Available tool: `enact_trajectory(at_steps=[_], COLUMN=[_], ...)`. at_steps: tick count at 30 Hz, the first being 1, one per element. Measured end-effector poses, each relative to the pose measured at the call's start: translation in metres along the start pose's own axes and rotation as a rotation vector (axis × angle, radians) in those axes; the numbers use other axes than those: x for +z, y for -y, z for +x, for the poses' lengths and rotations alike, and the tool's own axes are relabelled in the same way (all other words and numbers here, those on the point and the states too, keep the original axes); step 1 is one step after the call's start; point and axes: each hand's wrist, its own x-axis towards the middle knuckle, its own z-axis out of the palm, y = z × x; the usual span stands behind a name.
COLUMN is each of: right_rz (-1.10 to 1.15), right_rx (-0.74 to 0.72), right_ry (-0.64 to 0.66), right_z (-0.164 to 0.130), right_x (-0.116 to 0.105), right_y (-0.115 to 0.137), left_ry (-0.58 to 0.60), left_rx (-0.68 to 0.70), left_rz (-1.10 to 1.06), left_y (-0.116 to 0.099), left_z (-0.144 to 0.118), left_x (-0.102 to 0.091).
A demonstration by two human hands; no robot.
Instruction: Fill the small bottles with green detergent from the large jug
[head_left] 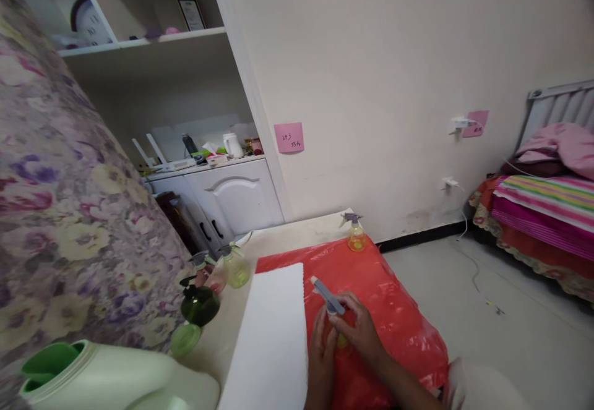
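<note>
Above a red plastic sheet (394,311), both my hands are on a small spray bottle (328,297) with a grey trigger head. My left hand (321,345) is wrapped round the left side of its body. At the collar, just under the head, the fingers of my right hand (359,329) are closed. Most of the bottle's body is hidden behind my fingers; a bit of yellow shows between them. A white board (271,329) with one jagged edge lies just left of my hands.
Another spray bottle (357,237), yellowish and clear, stands at the table's far right corner. On the left are a yellow-green bottle (236,271), a pinkish bottle (216,280), a dark green pump bottle (199,305), a green lid (184,339) and a large pale-green jug (130,376).
</note>
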Motion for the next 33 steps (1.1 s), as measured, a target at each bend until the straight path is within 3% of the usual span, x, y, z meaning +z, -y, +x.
enact_trajectory(at_steps=[9, 16, 25, 33], right_rz=[-0.02, -0.003, 0.007, 0.026], right_rx=[0.011, 0.102, -0.023, 0.07], right_ry=[-0.036, -0.108, 0.065, -0.127], right_z=[-0.001, 0.0, 0.002, 0.001], right_x=[0.002, 0.009, -0.006, 0.008], right_y=[-0.006, -0.004, -0.003, -0.007], left_ry=[0.01, 0.002, -0.01, -0.017], left_rx=[0.041, 0.052, 0.061, -0.022], left_rz=[0.017, -0.023, -0.047, 0.004], left_y=[0.0, 0.0, -0.008, -0.008], left_z=[0.001, 0.001, -0.001, -0.003], left_x=[0.001, 0.001, 0.0, -0.001])
